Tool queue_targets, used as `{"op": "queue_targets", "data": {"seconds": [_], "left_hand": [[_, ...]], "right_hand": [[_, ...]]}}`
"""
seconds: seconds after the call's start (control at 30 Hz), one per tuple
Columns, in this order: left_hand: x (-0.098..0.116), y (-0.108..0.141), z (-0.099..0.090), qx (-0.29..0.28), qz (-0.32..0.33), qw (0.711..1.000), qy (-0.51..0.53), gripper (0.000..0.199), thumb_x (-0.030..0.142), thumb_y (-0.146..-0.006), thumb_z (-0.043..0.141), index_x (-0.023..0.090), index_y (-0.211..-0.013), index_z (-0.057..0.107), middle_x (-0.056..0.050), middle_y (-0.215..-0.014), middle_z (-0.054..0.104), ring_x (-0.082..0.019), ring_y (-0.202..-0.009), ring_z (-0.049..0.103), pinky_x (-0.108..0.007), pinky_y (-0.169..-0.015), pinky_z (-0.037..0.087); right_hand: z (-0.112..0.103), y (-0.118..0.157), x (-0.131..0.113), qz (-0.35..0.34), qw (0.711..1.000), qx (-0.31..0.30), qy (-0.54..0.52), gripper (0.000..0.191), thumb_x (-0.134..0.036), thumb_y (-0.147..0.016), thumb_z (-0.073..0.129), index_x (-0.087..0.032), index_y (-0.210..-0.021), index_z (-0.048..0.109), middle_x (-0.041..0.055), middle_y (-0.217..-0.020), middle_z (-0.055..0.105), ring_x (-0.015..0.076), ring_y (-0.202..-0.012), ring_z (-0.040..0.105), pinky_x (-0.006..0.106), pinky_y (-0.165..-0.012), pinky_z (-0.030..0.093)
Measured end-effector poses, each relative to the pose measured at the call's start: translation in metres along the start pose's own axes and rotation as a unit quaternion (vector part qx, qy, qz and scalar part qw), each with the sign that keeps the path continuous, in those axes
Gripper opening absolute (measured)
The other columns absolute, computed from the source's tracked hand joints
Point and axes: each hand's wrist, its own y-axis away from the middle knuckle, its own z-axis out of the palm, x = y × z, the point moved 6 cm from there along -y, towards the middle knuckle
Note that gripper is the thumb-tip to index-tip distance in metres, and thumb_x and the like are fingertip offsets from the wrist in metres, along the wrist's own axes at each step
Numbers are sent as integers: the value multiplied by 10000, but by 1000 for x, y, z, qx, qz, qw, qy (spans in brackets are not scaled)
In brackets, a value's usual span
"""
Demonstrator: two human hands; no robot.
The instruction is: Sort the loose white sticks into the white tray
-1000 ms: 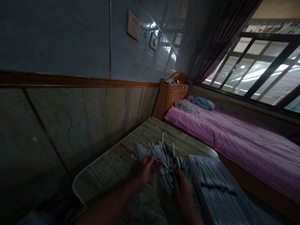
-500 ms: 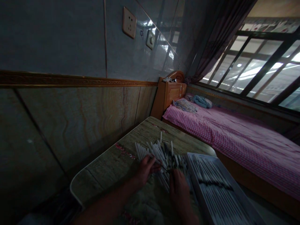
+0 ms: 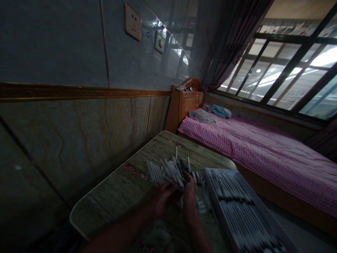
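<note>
Dim room, head-cam view: L hand (image 3: 164, 201) and R hand (image 3: 189, 198) meet over a loose pile of white sticks (image 3: 168, 172) on a wood-look table (image 3: 110, 200), lower centre of frame. Vs. the earlier frame, the hands are closer, almost touching; R hand is now raised, fingers pointing up, no longer spread low over the pile, and L hand is curled w/ fingers toward R. Both are partly closed, but w/ blur and low light, can't tell what either has hold of. Sticks lie criss-cross at mid-table, a couple standing up at the far side. Just right of the pile, a grey tray (image 3: 237, 207) overlaps the table edge, w/ sticks in neat rows. Whole scene sits further left in frame than before, showing more of the bed (image 3: 265, 158) w/ pink gingham sheet, right. Wooden headboard (image 3: 185, 102) at its far end, blue pillow (image 3: 220, 111) beside it. Barred window (image 3: 279, 66) and dark curtain (image 3: 231, 42) upper right; wall socket (image 3: 132, 21) and dial switch (image 3: 159, 42) upper centre.
</note>
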Motion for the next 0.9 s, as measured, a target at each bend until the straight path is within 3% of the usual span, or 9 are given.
{"op": "queue_targets", "data": {"seconds": [0.07,0.13,0.27,0.33,0.47,0.7,0.8,0.9], "left_hand": [[7,-1,-3,21,11,1000,18,268,313,-651,827,161,-805,668,-19,-749,722,-159,-710,692,-236,-638,514],[11,-2,-3,31,11,999,35,216,261,-679,811,160,-789,654,-7,-732,717,-138,-681,691,-217,-616,522],[14,-2,-2,28,10,999,40,181,228,-714,787,153,-783,637,-10,-714,715,-127,-652,693,-206,-602,536],[14,-2,-2,28,17,999,39,202,228,-700,798,155,-794,635,-8,-725,718,-129,-666,699,-206,-614,546],[13,-2,-3,31,20,998,44,244,226,-669,817,166,-813,629,-4,-745,724,-140,-696,710,-213,-626,558],[13,-3,-4,39,18,997,65,279,190,-638,829,165,-808,609,4,-705,720,-140,-671,713,-207,-616,560],[10,-3,-4,40,10,997,68,274,173,-641,823,159,-816,613,-7,-723,729,-138,-667,712,-203,-608,559],[9,-3,-3,30,12,997,68,269,169,-654,812,163,-833,611,-12,-737,737,-141,-670,714,-208,-617,560]], "right_hand": [[-17,-12,13,48,999,-12,22,419,-403,-957,303,-172,-1205,551,111,-1190,624,200,-1084,596,314,-881,488],[-39,-25,24,71,987,-19,140,341,-346,-922,391,-168,-1111,613,108,-1100,663,195,-969,639,280,-811,496],[-64,-43,47,121,891,-120,422,210,-242,-884,499,-198,-994,672,76,-987,681,146,-786,649,225,-710,462],[-66,-46,52,121,862,-152,468,182,-214,-886,505,-185,-861,683,71,-934,675,139,-770,646,217,-689,447],[-60,-46,56,103,855,-167,480,218,-165,-891,478,-173,-807,679,89,-944,661,160,-811,647,229,-652,429],[-62,-44,57,93,861,-155,475,203,-165,-886,441,-159,-874,644,88,-866,675,169,-763,649,241,-613,402],[-61,-34,49,81,910,-128,387,191,-240,-878,454,-178,-828,627,53,-780,680,168,-731,650,237,-616,417],[-56,-15,38,78,974,-69,200,216,-364,-824,513,-187,-861,629,38,-747,683,180,-684,645,249,-612,453]]}}
